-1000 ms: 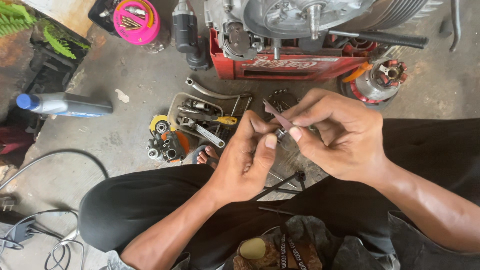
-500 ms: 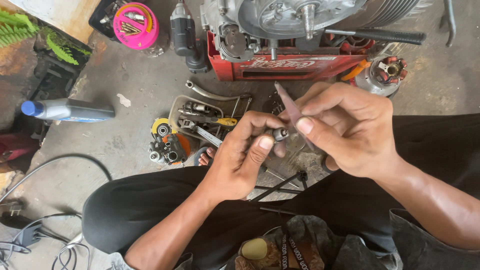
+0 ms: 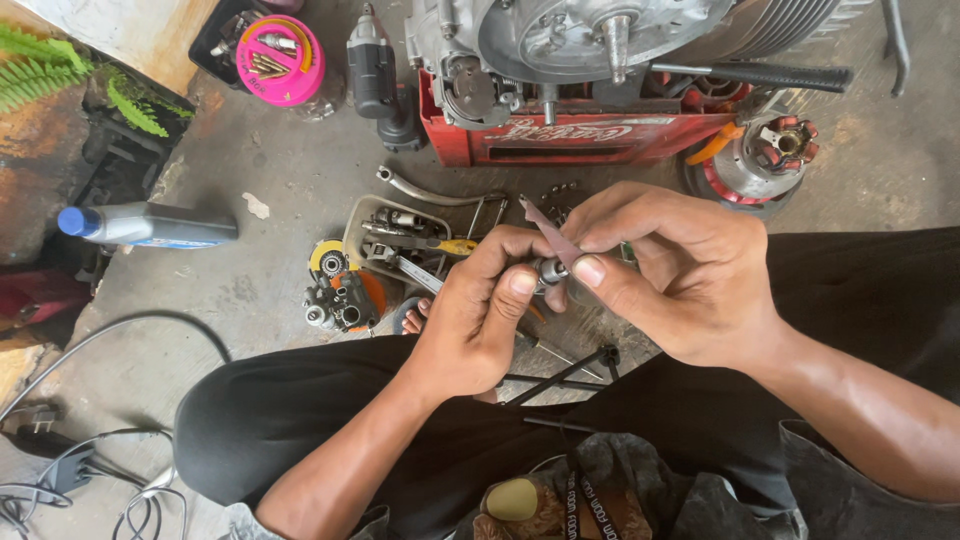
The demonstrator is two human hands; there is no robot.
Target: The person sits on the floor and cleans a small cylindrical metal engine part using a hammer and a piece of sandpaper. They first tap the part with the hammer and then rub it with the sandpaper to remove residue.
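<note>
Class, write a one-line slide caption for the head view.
Left hand and right hand work a small metal part with a sandpaper strip above a tool tray.

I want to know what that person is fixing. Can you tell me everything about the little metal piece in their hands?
The small metal part looks silvery-grey and roughly cylindrical, mostly hidden by fingers. The left hand pinches it from below; the right hand holds a thin reddish-brown strip against it. It is held above the person's lap, over the concrete floor.
</note>
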